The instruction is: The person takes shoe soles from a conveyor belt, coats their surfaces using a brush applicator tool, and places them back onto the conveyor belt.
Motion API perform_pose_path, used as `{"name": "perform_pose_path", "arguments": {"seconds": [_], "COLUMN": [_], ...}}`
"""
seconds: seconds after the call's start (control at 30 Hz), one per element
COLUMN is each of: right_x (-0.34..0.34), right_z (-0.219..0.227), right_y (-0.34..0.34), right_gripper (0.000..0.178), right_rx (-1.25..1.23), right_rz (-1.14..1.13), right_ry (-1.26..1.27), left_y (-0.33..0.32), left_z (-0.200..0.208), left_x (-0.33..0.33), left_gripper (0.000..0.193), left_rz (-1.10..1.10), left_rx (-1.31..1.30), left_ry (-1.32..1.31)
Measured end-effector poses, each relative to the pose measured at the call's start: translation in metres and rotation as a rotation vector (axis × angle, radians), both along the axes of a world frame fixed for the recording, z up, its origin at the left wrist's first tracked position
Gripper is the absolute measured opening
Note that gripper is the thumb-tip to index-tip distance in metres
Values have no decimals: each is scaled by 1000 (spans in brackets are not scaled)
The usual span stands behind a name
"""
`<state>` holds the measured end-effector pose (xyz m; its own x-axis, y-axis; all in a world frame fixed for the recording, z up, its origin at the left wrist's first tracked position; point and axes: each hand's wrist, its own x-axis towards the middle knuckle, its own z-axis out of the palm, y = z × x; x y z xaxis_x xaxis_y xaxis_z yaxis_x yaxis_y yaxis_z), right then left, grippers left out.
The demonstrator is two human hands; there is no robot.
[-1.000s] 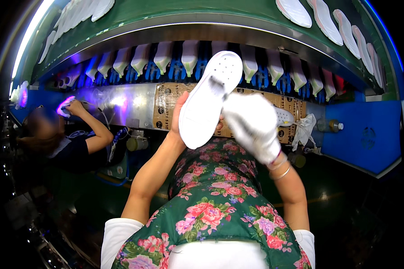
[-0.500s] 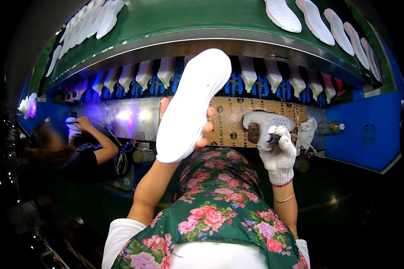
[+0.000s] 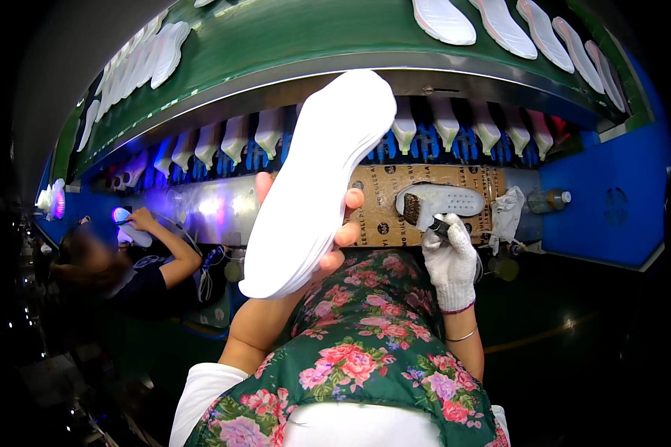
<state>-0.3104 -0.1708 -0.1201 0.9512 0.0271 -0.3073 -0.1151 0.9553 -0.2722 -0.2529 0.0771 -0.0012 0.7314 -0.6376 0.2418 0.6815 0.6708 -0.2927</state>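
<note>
A large white shoe sole (image 3: 313, 186) is held up at a slant in my bare left hand (image 3: 343, 238), with the fingers curled round its right edge. My right hand (image 3: 451, 264), in a white knitted glove, is closed on the dark handle of a brush (image 3: 410, 211). The brown bristles rest over the left end of a pale grey, sole-shaped piece (image 3: 455, 201) with rows of small dots. That piece lies on a brown printed cardboard sheet (image 3: 380, 232) on the bench. Part of the cardboard is hidden behind the raised sole.
A green conveyor belt (image 3: 313, 37) across the back carries several white soles (image 3: 443, 21). Under its metal edge hangs a row of shoe parts (image 3: 268, 134). To the right are a white cloth (image 3: 507, 212) and a bottle (image 3: 548, 201). A co-worker (image 3: 97, 257) sits at left.
The brush has moved slightly up and left onto the grey piece's left end. The white sole's lower end has swung left and nearer me. Soles on the belt appear shifted left.
</note>
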Motion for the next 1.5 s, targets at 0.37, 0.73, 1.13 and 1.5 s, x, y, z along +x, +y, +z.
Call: {"name": "perform_pose_path", "arguments": {"seconds": [0.37,0.73,1.13,1.5], "right_x": [-13,-12,12,29], "right_z": [-26,-43,-44,-20], "right_y": [0,24,33,53], "right_gripper": [23,20,24,26], "right_rx": [-157,-254,-357,-378], "right_rz": [-118,-31,57,176], "right_ry": [79,159,285,284], "left_y": [-19,-59,194,270], "left_z": [-21,-13,11,2], "left_x": [193,267,248,152], "left_gripper": [83,81,43,28], "left_rz": [201,280,1522,1703], "left_rx": [266,328,2527,2107], "left_ry": [-337,118,-313,-503]}}
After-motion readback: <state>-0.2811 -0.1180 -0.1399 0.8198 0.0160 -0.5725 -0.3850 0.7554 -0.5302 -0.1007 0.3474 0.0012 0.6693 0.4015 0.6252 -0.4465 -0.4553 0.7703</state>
